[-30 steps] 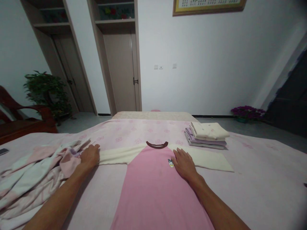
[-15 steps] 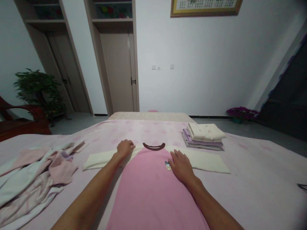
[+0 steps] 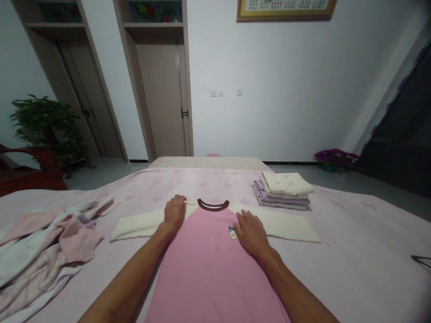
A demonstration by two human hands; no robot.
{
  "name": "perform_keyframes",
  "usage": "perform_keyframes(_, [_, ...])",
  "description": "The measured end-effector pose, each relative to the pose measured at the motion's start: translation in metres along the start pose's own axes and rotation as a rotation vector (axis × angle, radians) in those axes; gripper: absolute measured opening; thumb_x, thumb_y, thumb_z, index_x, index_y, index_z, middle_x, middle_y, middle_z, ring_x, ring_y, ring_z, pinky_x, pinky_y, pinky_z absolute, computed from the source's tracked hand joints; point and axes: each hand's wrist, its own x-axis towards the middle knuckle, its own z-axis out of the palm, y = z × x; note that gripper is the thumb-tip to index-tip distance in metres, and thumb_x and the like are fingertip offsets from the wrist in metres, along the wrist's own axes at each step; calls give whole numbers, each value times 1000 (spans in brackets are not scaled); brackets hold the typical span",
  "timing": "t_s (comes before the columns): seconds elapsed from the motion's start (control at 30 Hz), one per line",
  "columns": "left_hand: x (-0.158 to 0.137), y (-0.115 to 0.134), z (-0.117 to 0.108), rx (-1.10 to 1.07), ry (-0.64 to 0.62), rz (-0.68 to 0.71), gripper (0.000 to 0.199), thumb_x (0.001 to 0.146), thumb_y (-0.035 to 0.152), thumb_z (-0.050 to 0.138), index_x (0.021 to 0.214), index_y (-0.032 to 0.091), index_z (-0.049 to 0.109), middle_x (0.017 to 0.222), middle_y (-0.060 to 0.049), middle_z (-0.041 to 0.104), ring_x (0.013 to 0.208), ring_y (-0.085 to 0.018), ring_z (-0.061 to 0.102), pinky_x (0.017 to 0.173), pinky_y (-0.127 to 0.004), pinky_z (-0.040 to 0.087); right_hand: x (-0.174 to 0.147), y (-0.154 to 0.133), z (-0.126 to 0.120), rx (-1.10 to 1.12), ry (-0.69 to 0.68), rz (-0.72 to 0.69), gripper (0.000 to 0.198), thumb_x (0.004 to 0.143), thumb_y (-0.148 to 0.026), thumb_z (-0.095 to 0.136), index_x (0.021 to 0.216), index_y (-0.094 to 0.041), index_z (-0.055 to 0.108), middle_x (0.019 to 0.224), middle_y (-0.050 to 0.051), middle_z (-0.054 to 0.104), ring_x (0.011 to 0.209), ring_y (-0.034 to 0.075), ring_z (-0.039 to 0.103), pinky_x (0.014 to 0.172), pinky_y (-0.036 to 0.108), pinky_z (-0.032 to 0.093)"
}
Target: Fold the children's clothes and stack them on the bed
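Note:
A pink long-sleeved shirt [image 3: 215,264] with cream sleeves and a dark brown collar [image 3: 213,206] lies spread flat, front up. A small cartoon duck face [image 3: 232,232] is on its chest. My left hand [image 3: 174,212] rests palm down on the left shoulder seam, its fingers pointing away from me and partly foreshortened. On the other side, my right hand [image 3: 249,231] lies flat with fingers extended over the right shoulder, beside the duck face. Both sleeves stretch outward past my hands, the left sleeve [image 3: 136,225] and the right sleeve [image 3: 292,225].
The shirt lies on a bed with a pale pink flowered sheet [image 3: 363,260]. Folded clothes [image 3: 284,190] are stacked at the far right. Loose pink and white clothes [image 3: 50,251] are heaped at the left. A thin dark object [image 3: 420,261] sits at the right edge.
My left hand has turned and lowered slightly, its fingers now lying more forward on the shoulder. My right hand stays on the shirt. The view has shifted slightly.

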Motion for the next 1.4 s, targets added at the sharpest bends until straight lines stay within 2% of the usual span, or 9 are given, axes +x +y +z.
perform_keyframes(0.17, [-20,-4,10,-55,-126,243,48,100,43,46,142,20,51,151,-11,47,141,-25,40,114,-34,31,1,1,2,-22,16,-4,50,100,-39,38,143,-17,51,154,14,43,144,30,33,117,48,20])
perform_keyframes(0.3, [-29,-29,10,-58,-267,309,63,101,55,36,153,20,37,161,-15,29,150,-34,21,118,-49,22,1,0,-1,-23,-3,-6,50,100,-39,37,143,-17,50,153,14,44,144,30,33,117,48,21])
perform_keyframes(0.57, [-51,-114,-5,79,-248,44,57,101,49,36,154,25,37,160,-15,32,148,-33,27,116,-51,22,3,1,2,-21,-6,-8,50,100,-40,37,142,-17,51,153,14,44,143,30,34,116,49,22])
perform_keyframes(0.7, [-67,-152,-23,147,-120,-155,52,100,42,36,146,19,46,154,-16,42,144,-33,34,113,-52,27,3,2,2,-40,-8,-12,51,100,-41,36,143,-17,50,153,14,44,143,31,34,116,48,21])
perform_keyframes(0.77, [-77,-163,-34,125,-21,-132,48,99,41,39,139,18,53,150,-16,47,140,-31,38,114,-48,29,3,2,3,-42,-4,-14,51,100,-41,36,143,-17,51,153,14,44,143,31,34,116,47,21])
perform_keyframes(0.87, [-96,-168,-51,20,63,43,39,97,43,43,123,21,63,134,-12,58,126,-27,50,109,-39,37,3,2,3,-41,3,-10,49,100,-40,37,142,-18,51,153,13,44,142,30,35,116,47,21])
perform_keyframes(1.0, [-115,-161,-63,-63,-47,226,30,97,43,46,110,25,67,114,-8,65,107,-23,58,96,-33,45,3,1,4,-47,24,-18,49,100,-40,36,141,-18,52,152,14,45,141,30,37,115,47,22])
perform_keyframes(1.17, [-117,-154,-65,-24,-65,148,26,98,33,40,98,22,63,98,-8,64,95,-23,58,88,-34,46,4,3,5,-46,16,-20,49,100,-40,37,141,-17,51,152,15,45,141,30,36,116,48,22])
perform_keyframes(1.4, [-113,-162,-71,7,-161,177,39,100,42,32,83,21,60,90,-8,65,87,-23,60,84,-34,45,4,5,9,-49,29,-38,49,101,-40,36,141,-16,52,151,15,46,140,30,37,115,48,22])
